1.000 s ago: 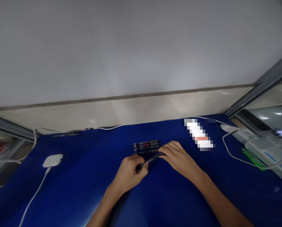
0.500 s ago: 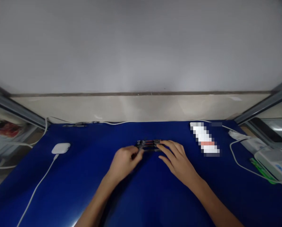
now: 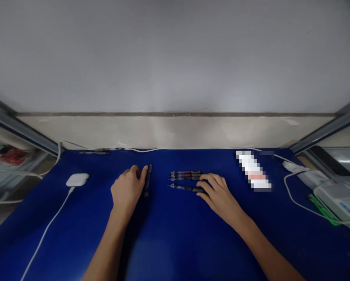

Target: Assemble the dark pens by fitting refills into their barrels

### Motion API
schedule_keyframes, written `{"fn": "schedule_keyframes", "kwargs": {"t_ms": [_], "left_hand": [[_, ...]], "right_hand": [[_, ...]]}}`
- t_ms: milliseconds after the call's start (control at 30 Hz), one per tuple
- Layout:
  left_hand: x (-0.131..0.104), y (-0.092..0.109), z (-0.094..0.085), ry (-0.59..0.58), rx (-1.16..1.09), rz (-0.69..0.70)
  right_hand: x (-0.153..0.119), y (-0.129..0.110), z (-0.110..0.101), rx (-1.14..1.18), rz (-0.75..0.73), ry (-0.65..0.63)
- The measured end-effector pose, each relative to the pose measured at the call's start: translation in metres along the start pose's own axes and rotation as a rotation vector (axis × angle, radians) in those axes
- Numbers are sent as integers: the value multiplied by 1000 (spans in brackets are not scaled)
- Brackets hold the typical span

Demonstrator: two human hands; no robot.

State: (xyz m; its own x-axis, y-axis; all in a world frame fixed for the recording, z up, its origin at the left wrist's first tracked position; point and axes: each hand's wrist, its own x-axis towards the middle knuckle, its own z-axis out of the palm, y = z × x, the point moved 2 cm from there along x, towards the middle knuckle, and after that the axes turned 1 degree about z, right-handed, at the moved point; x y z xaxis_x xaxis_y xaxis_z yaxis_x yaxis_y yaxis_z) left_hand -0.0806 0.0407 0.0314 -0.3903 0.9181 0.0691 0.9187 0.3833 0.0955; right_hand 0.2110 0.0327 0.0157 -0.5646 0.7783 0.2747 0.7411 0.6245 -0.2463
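My left hand (image 3: pixel 128 190) has its fingers curled, its thumb against a dark pen (image 3: pixel 147 181) that points away from me across the blue table. Whether its hidden fingertips reach round the pen is hard to see. To the right, two dark pens with clear, partly red barrels (image 3: pixel 185 174) lie side by side, tips to the left. Closer to me lies another pen (image 3: pixel 181 188), slightly slanted. My right hand (image 3: pixel 217 195) rests at the right ends of these pens with fingers apart, the thumb and a finger either side of the nearest pen's end.
A white charging case (image 3: pixel 77 180) with a cable lies on the left. Several pens (image 3: pixel 97 152) lie along the back edge by the wall (image 3: pixel 175 132). At right are a blurred-out phone-like object (image 3: pixel 254 170), a green packet (image 3: pixel 324 210), white cables and a pale box (image 3: pixel 339 197).
My left hand has moved left from the group of pens, and a pen now stands apart beside its thumb. The nearest pen has separated from the other two. My right hand has barely moved.
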Motion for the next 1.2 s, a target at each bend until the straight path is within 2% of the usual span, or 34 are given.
{"fn": "schedule_keyframes", "kwargs": {"t_ms": [100, 200, 300, 433, 567, 767, 967, 1067, 1200], "left_hand": [[-7, 11, -1, 151, -37, 138], [-18, 29, 2, 286, -108, 419], [-36, 51, 8, 287, -209, 766], [-56, 71, 16, 226, -265, 1017], [-60, 75, 22, 213, -203, 1034], [-66, 81, 20, 224, -79, 1089], [-72, 87, 21, 126, -59, 1105], [-71, 86, 22, 83, -101, 1084], [-68, 86, 22, -15, -184, 1006]], "right_hand": [[-1, 0, 2, 8, -16, -28], [-1, -1, 6, 28, -37, -51], [0, -2, 8, 54, -44, -64], [-1, -2, 4, 106, -41, -27], [-1, -1, 0, 137, -14, -7], [-2, -2, 2, 204, -33, -124], [-2, -5, 1, 406, 130, -253], [-2, -8, 3, 412, 106, -220], [-1, -15, 5, 233, -15, -118]]}}
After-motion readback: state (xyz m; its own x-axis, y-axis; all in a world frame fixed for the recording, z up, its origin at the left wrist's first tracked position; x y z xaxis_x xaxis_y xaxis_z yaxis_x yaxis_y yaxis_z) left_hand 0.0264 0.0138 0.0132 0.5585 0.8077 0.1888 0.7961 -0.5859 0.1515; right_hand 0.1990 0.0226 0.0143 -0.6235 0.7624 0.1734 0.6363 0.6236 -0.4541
